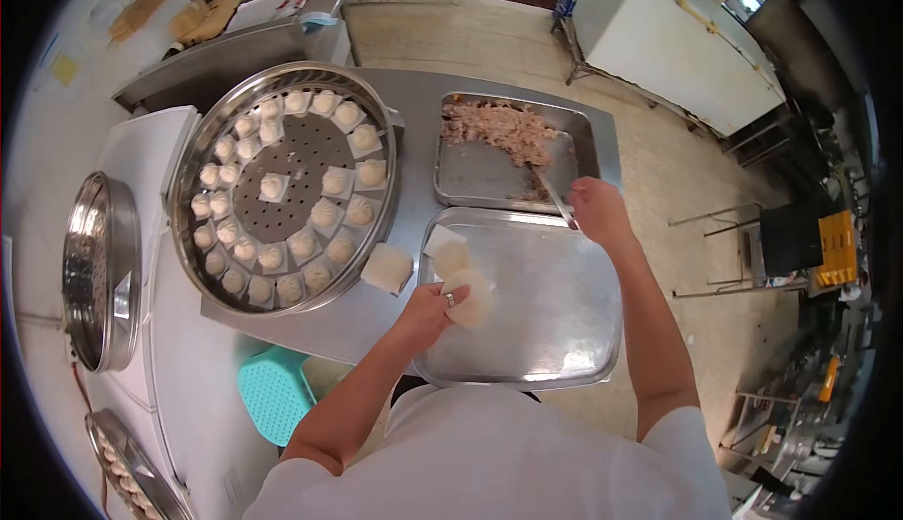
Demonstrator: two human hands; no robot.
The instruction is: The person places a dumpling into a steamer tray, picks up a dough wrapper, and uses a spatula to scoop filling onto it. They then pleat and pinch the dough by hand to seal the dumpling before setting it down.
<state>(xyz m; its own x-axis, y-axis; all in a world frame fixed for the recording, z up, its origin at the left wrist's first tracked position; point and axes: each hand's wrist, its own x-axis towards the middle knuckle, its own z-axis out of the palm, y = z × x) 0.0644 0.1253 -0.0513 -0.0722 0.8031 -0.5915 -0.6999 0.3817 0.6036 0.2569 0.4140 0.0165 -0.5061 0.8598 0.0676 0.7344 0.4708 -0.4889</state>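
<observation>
Between the thumb and fingers of my left hand [435, 311], which wears a ring, is a thin round dough wrapper [470, 302]. More wrappers [453, 258] lie just beyond it on the near metal tray [541, 296], over a white paper square [440, 238]. My right hand [599, 212] is closed at the right edge of the far pan, fingers curled right beside the handle of a flat spatula [555, 197]; I cannot tell what is in them. The spatula's far end rests by the meat filling [499, 131] in the deep pan [590, 144].
To the left, a large round perforated steamer tray [299, 134] holds many pleated buns [271, 186] on paper squares. A stack of squares [387, 267] sits beside it. Another steamer [102, 271] leans at far left. A turquoise stool [276, 395] stands below the table's edge.
</observation>
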